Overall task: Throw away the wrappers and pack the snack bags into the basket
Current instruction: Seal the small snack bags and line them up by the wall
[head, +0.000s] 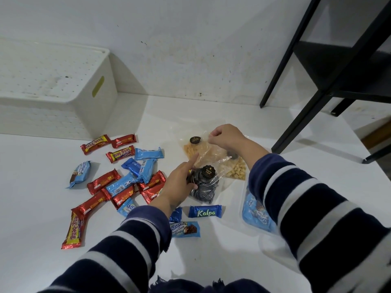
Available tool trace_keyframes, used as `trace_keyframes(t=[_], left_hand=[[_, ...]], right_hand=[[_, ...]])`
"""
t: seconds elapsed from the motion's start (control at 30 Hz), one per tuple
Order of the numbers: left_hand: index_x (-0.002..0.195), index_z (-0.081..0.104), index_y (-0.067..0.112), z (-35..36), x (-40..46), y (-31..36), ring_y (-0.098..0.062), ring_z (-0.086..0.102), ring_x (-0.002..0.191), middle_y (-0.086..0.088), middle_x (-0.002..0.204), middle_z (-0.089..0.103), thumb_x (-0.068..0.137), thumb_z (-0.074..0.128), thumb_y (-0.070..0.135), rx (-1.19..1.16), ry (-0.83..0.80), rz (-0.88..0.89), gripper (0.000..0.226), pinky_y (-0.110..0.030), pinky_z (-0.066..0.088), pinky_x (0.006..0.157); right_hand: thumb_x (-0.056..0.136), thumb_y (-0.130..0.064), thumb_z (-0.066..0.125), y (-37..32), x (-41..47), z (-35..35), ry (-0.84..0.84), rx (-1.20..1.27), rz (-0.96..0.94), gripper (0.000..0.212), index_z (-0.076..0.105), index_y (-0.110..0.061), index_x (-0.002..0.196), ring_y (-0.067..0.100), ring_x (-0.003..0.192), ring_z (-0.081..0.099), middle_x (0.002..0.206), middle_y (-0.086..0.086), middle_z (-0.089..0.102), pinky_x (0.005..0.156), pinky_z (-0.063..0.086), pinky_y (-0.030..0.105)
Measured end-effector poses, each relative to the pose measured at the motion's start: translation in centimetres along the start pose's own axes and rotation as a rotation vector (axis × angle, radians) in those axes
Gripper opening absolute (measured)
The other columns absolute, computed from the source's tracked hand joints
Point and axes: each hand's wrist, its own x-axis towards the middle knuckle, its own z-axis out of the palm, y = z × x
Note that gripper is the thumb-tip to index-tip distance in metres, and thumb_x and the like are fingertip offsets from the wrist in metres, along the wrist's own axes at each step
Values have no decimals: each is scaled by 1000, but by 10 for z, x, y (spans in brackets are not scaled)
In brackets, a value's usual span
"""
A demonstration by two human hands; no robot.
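The basket [57,89] sits far left on the counter [211,261], wrappers [118,178] scattered before it. Snack bags [213,163] lie right of them, a shelf frame [330,81] behind those.

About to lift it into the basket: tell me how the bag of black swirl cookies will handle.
The cookie bag is thin clear film, so probably floppy and slippery. The loose round cookies may shift or crack if squeezed. The left hand grips its edge; supporting it underneath seems safer.
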Motion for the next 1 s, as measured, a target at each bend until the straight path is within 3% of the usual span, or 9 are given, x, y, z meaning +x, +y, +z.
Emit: trace_keyframes(t=[0.13,0.27,0.43,0.53,0.6,0.63,0.73,0.87,1.0], left_hand=[[145,16,46,1,0,0,-15,51,114,4,126,53,78,67,-2,7,-5,26,97,-27,44,93],[145,15,47,1,0,-2,-12,50,111,5,126,53,77,68,-2,9,6,28,99,-24,42,91],[143,14,52,3,-1,-3,-5,47,105,9,124,53,77,69,-1,19,17,36,100,-21,42,88],[143,15,51,3,-2,-3,-5,48,104,11,121,52,77,69,-1,20,18,35,100,-22,43,88],[143,16,51,2,-3,-3,-5,50,102,14,117,51,77,69,-2,4,22,26,100,-23,45,88],[143,16,51,1,-3,-3,-6,52,102,14,117,51,77,69,-2,-7,31,13,100,-23,46,89],[145,17,45,-4,-2,-4,-12,56,101,7,121,54,76,70,-2,-18,72,-23,99,-31,49,92],[147,17,41,-7,0,-2,-18,55,104,1,122,54,75,71,-3,2,86,-36,100,-37,46,97],[147,15,40,-6,0,-2,-18,55,105,1,122,55,75,71,-1,33,100,-40,100,-37,46,98]], right_hand=[[84,-21,65,-4,-2,2,29,19,-40,4,68,-20,82,14,87,58,97,-3,67,75,43,25],[84,-20,64,-4,0,4,43,5,-34,5,67,-21,80,14,88,59,90,-7,64,80,49,30],[82,-23,64,-11,-4,6,23,49,-53,10,65,-26,73,11,84,58,79,-17,59,75,47,26],[84,-22,65,-10,-3,6,35,27,-68,14,64,-28,71,10,83,57,89,-10,66,72,45,24],[83,-25,67,-8,-4,4,14,49,-57,3,67,-24,80,11,86,58,93,-7,66,69,43,20],[83,-27,68,-6,-6,1,-11,41,-50,11,68,-19,90,14,91,60,96,-6,66,73,45,21],[84,-19,67,0,-11,-16,-95,-135,-5,33,65,2,110,32,107,60,117,16,65,91,50,37],[84,-8,66,9,-19,-32,-118,-182,0,20,72,-7,103,23,106,59,117,6,66,84,48,29],[83,-7,68,9,-23,-26,-29,-113,4,13,74,-9,95,20,107,60,110,7,69,96,49,36]])
